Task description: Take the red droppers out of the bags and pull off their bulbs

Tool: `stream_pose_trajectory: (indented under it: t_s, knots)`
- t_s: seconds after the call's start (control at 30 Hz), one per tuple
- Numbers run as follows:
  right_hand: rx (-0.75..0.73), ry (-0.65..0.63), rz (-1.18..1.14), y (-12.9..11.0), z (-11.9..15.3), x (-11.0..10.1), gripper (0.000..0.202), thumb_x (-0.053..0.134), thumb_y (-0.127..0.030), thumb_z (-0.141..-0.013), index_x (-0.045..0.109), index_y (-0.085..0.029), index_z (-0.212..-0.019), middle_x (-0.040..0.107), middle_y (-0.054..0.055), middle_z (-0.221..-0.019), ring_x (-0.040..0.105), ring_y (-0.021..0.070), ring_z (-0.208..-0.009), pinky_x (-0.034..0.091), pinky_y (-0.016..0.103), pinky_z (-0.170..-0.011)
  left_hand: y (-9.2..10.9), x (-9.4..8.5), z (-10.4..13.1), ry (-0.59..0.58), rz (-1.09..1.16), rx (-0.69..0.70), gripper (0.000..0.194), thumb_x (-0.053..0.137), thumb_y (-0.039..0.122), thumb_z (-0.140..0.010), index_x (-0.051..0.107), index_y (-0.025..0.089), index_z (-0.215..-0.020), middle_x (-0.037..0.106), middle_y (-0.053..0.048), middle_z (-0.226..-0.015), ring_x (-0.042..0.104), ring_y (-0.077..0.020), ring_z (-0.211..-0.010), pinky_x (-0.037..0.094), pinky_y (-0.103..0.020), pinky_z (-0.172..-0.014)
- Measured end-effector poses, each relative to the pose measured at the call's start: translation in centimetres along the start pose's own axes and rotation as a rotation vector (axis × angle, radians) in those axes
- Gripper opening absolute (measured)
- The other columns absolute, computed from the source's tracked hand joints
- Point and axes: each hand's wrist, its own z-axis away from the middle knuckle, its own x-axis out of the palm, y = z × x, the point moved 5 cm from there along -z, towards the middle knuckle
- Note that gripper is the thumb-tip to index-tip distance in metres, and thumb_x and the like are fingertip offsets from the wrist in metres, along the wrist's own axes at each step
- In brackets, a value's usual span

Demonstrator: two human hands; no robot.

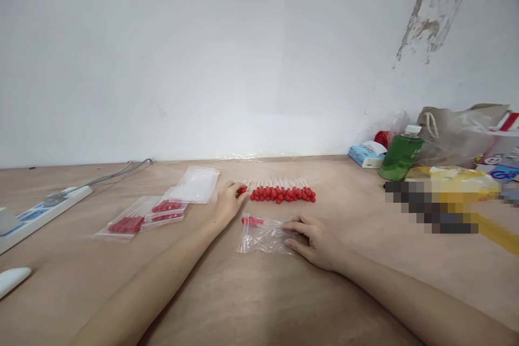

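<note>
A row of red-tipped sticks (pixel 284 193) lies on the wooden table, red ends toward me. At its left end, my left hand (pixel 232 203) has its fingers closed round a red-tipped stick (pixel 242 190). Nearer to me lies a clear zip bag (pixel 263 240) with a few red-tipped sticks inside. My right hand (pixel 312 238) holds the bag's right end between thumb and fingers. To the left, filled bags of red-tipped sticks (pixel 126 224) overlap one another, beside a stack of flat clear bags (pixel 197 185).
A white power strip (pixel 44 213) with a grey cable stands at the left, near a white object (pixel 13 280). At the right are a tissue pack (pixel 367 154), a green bottle (pixel 401 154), a yellow plastic bag (pixel 458 178) and other bags. A wall rises behind the table.
</note>
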Motion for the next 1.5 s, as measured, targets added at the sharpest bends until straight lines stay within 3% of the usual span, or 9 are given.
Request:
stream_pose_trajectory:
  t_s: [0.17, 0.3, 0.5, 0.77, 0.9, 1.1, 1.2, 1.33, 1.5]
  knots:
    - [-0.004, 0.002, 0.005, 0.2, 0.0, 0.1, 0.030, 0.051, -0.029, -0.080, 0.057, -0.020, -0.108, 0.053, 0.007, -0.095, 0.053, 0.0150, -0.080, 0.043, 0.029, -0.074, -0.6, 0.4, 0.7, -0.098, 0.076, -0.095, 0.047, 0.068, 0.044, -0.063, 0.060, 0.017, -0.100, 0.058, -0.007, -0.096, 0.059, -0.0174, -0.076, 0.052, -0.030, -0.066]
    - [-0.002, 0.007, -0.009, 0.2, 0.0, 0.1, 0.031, 0.052, -0.028, -0.079, 0.057, -0.020, -0.108, 0.053, 0.007, -0.095, 0.053, 0.0150, -0.080, 0.044, 0.029, -0.075, -2.1, 0.5, 1.2, -0.187, 0.231, -0.216, 0.061, 0.072, 0.041, -0.057, 0.055, 0.016, -0.110, 0.060, -0.008, -0.096, 0.060, -0.0168, -0.074, 0.052, -0.031, -0.067]
    - [0.003, 0.007, -0.009, 0.1, 0.1, 0.0, 0.030, 0.052, -0.028, -0.079, 0.058, -0.019, -0.107, 0.054, 0.007, -0.095, 0.052, 0.0144, -0.079, 0.044, 0.028, -0.073, -3.0, 0.5, 1.3, -0.184, 0.266, -0.191, 0.040, 0.066, 0.031, -0.064, 0.060, 0.015, -0.100, 0.062, -0.006, -0.085, 0.060, -0.0145, -0.068, 0.052, -0.030, -0.066]
    - [0.001, -0.002, -0.005, 0.0, 0.0, 0.0, 0.030, 0.051, -0.028, -0.080, 0.057, -0.020, -0.108, 0.054, 0.007, -0.095, 0.053, 0.0145, -0.079, 0.044, 0.029, -0.073, -1.9, 0.5, 1.0, -0.130, 0.236, -0.122, 0.024, 0.058, 0.033, -0.071, 0.064, 0.016, -0.088, 0.063, -0.006, -0.086, 0.060, -0.0162, -0.074, 0.050, -0.030, -0.067]
    - [0.004, -0.003, -0.008, 0.1, 0.0, 0.0, 0.030, 0.052, -0.029, -0.080, 0.058, -0.020, -0.108, 0.054, 0.007, -0.095, 0.053, 0.0150, -0.079, 0.045, 0.030, -0.074, -1.3, 0.5, 0.5, -0.087, 0.212, -0.099, 0.024, 0.053, 0.034, -0.076, 0.064, 0.015, -0.087, 0.062, -0.007, -0.091, 0.059, -0.0160, -0.075, 0.049, -0.031, -0.068]
    - [0.004, 0.004, -0.005, 0.1, 0.1, 0.0, 0.031, 0.052, -0.029, -0.079, 0.057, -0.020, -0.109, 0.054, 0.007, -0.096, 0.053, 0.0151, -0.079, 0.045, 0.030, -0.074, -0.5, 0.8, 0.3, -0.117, 0.185, -0.042, 0.029, 0.062, 0.038, -0.068, 0.064, 0.018, -0.090, 0.060, -0.005, -0.095, 0.057, -0.0176, -0.082, 0.048, -0.028, -0.066]
    - [0.005, 0.001, -0.007, 0.1, 0.1, 0.0, 0.031, 0.051, -0.029, -0.080, 0.057, -0.020, -0.109, 0.053, 0.007, -0.096, 0.053, 0.0151, -0.079, 0.044, 0.030, -0.074, 0.2, -0.5, 0.9, -0.037, 0.155, -0.032, 0.034, 0.060, 0.038, -0.071, 0.059, 0.019, -0.100, 0.058, -0.005, -0.102, 0.054, -0.0185, -0.092, 0.046, -0.029, -0.073]
    - [-0.009, -0.010, -0.013, 0.1, 0.2, -0.1, 0.032, 0.052, -0.029, -0.080, 0.056, -0.021, -0.110, 0.053, 0.007, -0.098, 0.052, 0.0152, -0.082, 0.044, 0.029, -0.075, 1.6, -3.5, 3.5, 0.120, 0.057, 0.015, 0.017, 0.051, 0.032, -0.079, 0.059, 0.018, -0.084, 0.059, -0.004, -0.085, 0.054, -0.0164, -0.083, 0.044, -0.028, -0.073]
    - [-0.018, -0.070, -0.030, 0.0, 0.2, -0.2, 0.035, 0.051, -0.029, -0.080, 0.053, -0.021, -0.114, 0.053, 0.007, -0.097, 0.052, 0.0147, -0.079, 0.043, 0.028, -0.072, 3.4, -4.4, 7.4, -0.145, 0.064, 0.123, 0.013, 0.053, 0.027, -0.077, 0.064, 0.020, -0.076, 0.058, -0.002, -0.075, 0.054, -0.0137, -0.068, 0.044, -0.023, -0.059]
